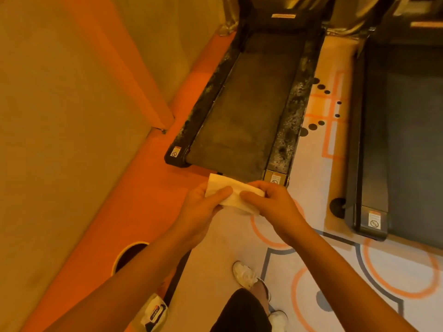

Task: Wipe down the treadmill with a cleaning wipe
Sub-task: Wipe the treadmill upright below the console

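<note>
The treadmill (242, 111) fills the view from 12 o'clock down to the centre, its rear edge just beyond your hands. Its belt looks dull, and the 2 side rails (291, 116) are mottled with pale grime. No wiping shows yet; I judge you are in the preparing step, unfolding or refolding the cloth.

Your left hand (203, 209) sits just at 7 o'clock of centre, thumb laid over the top and fingers curled underneath. Your right hand (278, 204), at 5 o'clock of centre, pinches the other end between thumb and fingertips. The wipe (230, 192) is stretched between them in the air, a pale folded sheet above the floor. It is near the rear end cap (275, 178) but not touching it.

The next move probably calls for 1 hand to take the wipe flat, and for you to bend or step forward. The nearest dirty surface is the right rail at 1 o'clock of your hands.

A 2nd treadmill (398, 140) stands at 3 o'clock, well apart across the patterned floor (335, 164), so it should not hinder you. A round yellow-rimmed bin (119, 259) sits at 8 o'clock beside your left forearm. A packet (155, 312) lies at 7 o'clock by your feet; mind it if you step. Your shoe (243, 273) is at 6 o'clock.
</note>
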`<move>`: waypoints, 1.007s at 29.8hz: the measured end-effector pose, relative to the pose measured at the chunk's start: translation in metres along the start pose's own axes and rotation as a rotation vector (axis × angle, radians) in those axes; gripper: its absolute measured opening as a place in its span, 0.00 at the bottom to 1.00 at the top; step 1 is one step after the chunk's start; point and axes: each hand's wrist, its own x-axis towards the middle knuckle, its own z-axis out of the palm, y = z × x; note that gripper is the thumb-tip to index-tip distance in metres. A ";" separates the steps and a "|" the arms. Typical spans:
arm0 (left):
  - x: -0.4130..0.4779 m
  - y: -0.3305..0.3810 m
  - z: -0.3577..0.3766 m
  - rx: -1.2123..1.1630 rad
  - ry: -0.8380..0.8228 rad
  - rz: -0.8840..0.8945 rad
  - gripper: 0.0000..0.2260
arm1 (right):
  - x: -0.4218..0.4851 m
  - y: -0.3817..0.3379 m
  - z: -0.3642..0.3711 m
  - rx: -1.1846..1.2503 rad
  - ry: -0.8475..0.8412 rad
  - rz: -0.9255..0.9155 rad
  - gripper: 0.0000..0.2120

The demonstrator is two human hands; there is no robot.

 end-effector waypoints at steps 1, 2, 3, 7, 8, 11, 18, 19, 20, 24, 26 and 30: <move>0.013 0.003 0.002 0.054 0.019 0.030 0.09 | 0.013 0.001 -0.005 -0.002 0.015 0.005 0.04; 0.026 0.006 0.004 0.095 0.036 0.061 0.08 | 0.025 -0.002 -0.010 0.003 0.039 0.006 0.03; 0.038 0.009 0.007 0.146 0.051 0.098 0.08 | 0.037 -0.007 -0.014 0.009 0.068 0.002 0.03; 0.081 0.031 0.028 0.462 0.050 0.362 0.07 | 0.077 -0.034 -0.035 0.069 0.225 -0.002 0.02; 0.091 0.040 0.037 0.524 0.014 0.438 0.08 | 0.085 -0.043 -0.041 0.119 0.250 0.015 0.01; 0.125 0.064 0.068 0.689 -0.186 0.569 0.17 | 0.105 -0.067 -0.067 0.263 0.275 0.064 0.04; 0.193 0.107 0.171 0.828 -0.368 0.740 0.28 | 0.152 -0.102 -0.163 0.584 0.274 -0.024 0.18; 0.205 0.115 0.185 0.824 -0.326 0.785 0.26 | 0.163 -0.105 -0.183 0.565 0.255 -0.022 0.18; 0.217 0.124 0.200 0.813 -0.285 0.818 0.24 | 0.174 -0.108 -0.203 0.520 0.239 -0.029 0.17; 0.265 0.163 0.266 0.839 -0.216 0.930 0.17 | 0.217 -0.127 -0.292 0.175 0.178 -0.183 0.15; 0.288 0.183 0.300 0.887 -0.192 0.973 0.18 | 0.238 -0.138 -0.340 -0.081 0.260 -0.284 0.13; 0.333 0.224 0.365 1.038 -0.124 1.073 0.20 | 0.287 -0.163 -0.427 -0.393 0.388 -0.386 0.23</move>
